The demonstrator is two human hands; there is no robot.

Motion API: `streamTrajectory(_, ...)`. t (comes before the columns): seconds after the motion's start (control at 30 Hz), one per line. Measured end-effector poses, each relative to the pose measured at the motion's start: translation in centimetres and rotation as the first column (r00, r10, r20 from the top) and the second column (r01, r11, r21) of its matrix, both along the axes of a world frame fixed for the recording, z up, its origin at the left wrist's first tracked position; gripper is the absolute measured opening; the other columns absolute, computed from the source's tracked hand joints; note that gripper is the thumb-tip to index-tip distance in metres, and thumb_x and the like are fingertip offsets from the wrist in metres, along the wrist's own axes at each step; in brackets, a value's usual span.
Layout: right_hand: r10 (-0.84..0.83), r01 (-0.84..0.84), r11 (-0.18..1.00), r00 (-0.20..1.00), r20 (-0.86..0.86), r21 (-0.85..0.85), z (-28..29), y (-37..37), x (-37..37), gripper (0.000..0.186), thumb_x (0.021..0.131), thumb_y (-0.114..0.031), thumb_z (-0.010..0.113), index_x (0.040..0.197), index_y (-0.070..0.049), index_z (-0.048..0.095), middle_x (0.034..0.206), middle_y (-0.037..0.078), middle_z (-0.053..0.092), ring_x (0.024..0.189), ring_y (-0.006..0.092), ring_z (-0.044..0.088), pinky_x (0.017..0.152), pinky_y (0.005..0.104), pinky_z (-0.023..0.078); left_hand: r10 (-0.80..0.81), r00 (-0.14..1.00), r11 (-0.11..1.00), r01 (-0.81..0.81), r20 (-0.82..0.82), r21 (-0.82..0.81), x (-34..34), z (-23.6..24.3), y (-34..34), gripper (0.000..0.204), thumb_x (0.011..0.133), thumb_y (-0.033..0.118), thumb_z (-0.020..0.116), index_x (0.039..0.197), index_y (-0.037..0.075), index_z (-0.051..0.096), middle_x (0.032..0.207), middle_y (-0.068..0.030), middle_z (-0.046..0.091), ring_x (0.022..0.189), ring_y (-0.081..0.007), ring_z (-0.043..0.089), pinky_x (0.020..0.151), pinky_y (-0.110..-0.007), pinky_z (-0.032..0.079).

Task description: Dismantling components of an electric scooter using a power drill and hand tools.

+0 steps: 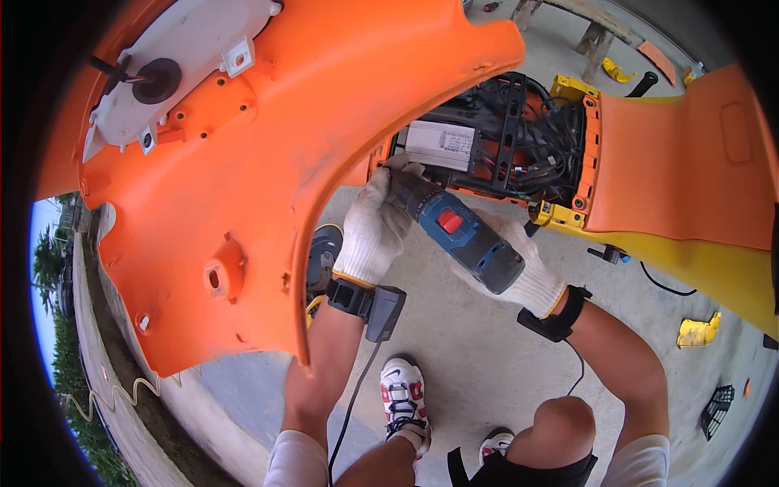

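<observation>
My right hand point(530, 272), in a white knit glove, grips a blue and black cordless drill point(475, 239) with a red switch on top. The drill's black nose points up and left at the near left edge of an opened scooter body. My left hand point(373, 231), also gloved, is closed beside the drill's nose; its fingertips and the bit are hidden there. Just beyond lies a silver control box point(441, 142) with a label, next to bundled black wires point(540, 166). A large orange body panel point(235, 170) arches over the left side, close to my left hand.
An orange and yellow body section point(673, 170) extends right of the wire bay. On the concrete floor lie a yellow plastic piece point(699, 331) and a black grid-like part point(716, 411). A wooden bench point(596, 40) stands at the back. A coiled hose point(122, 398) runs at left.
</observation>
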State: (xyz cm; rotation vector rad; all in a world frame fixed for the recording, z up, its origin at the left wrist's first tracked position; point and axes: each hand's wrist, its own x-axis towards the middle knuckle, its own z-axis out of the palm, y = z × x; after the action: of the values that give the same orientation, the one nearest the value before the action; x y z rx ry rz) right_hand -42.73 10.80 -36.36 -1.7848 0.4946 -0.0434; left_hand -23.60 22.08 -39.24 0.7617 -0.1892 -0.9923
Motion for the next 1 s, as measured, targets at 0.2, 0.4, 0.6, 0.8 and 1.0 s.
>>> streamTrajectory(0.2,0.043,-0.010,0.972,0.990,0.133,-0.236,0.1,-0.1,1.2,0.042,0.087,-0.036,0.074,0.115,-0.006,0.061,0.100,0.013,0.071,0.091,0.0271,0.072,0.078,0.0371,0.059,0.038,0.999,0.993,-0.039,0.008,0.110,1.6,-1.6,-0.3,0.039,0.109,0.033,0.045,0.128,0.002,0.058,0.121,-0.0122,0.067,0.115,-0.0240,0.063,0.102,-0.043,0.051)
streamTrajectory(0.4,0.023,-0.062,0.841,0.997,-0.079,-0.538,2.0,-0.8,1.9,0.048,0.089,-0.044,0.069,0.121,-0.009,0.063,0.106,0.014,0.071,0.098,0.0301,0.072,0.086,0.0412,0.059,0.052,0.987,0.871,-0.120,0.155,0.476,2.6,-2.0,2.1,0.035,0.098,0.028,0.067,0.118,0.000,0.062,0.103,-0.0165,0.070,0.074,-0.0244,0.071,0.066,-0.040,0.060)
streamTrajectory(0.6,0.053,-0.088,0.907,0.994,-0.095,-0.412,5.3,-1.4,3.3,0.037,0.088,-0.039,0.066,0.111,-0.010,0.067,0.092,0.012,0.072,0.083,0.0278,0.072,0.074,0.0404,0.059,0.147,0.868,0.891,-0.324,0.474,0.317,1.5,-2.2,2.6,0.039,0.101,0.021,0.062,0.128,-0.008,0.057,0.114,-0.0179,0.066,0.089,-0.0276,0.073,0.073,-0.039,0.063)
streamTrajectory(0.8,0.058,-0.056,0.983,0.998,-0.002,0.172,8.6,-0.3,5.1,0.028,0.089,-0.032,0.069,0.096,-0.005,0.067,0.076,0.003,0.064,0.064,0.0118,0.062,0.058,0.0275,0.054,0.130,0.870,0.861,-0.337,0.476,0.380,1.8,-1.8,2.5,0.033,0.104,0.019,0.058,0.125,-0.007,0.060,0.099,-0.0156,0.071,0.083,-0.0244,0.073,0.074,-0.037,0.063)
streamTrajectory(1.0,-0.042,0.046,0.992,0.998,-0.035,0.120,7.9,3.5,6.6,0.038,0.086,-0.034,0.058,0.093,0.003,0.068,0.082,0.018,0.070,0.072,0.0307,0.071,0.070,0.0394,0.058,0.042,0.897,0.830,-0.276,0.439,0.484,1.0,1.5,5.1,0.033,0.102,0.016,0.059,0.127,-0.006,0.062,0.099,-0.0098,0.071,0.076,-0.0136,0.068,0.066,-0.025,0.055)
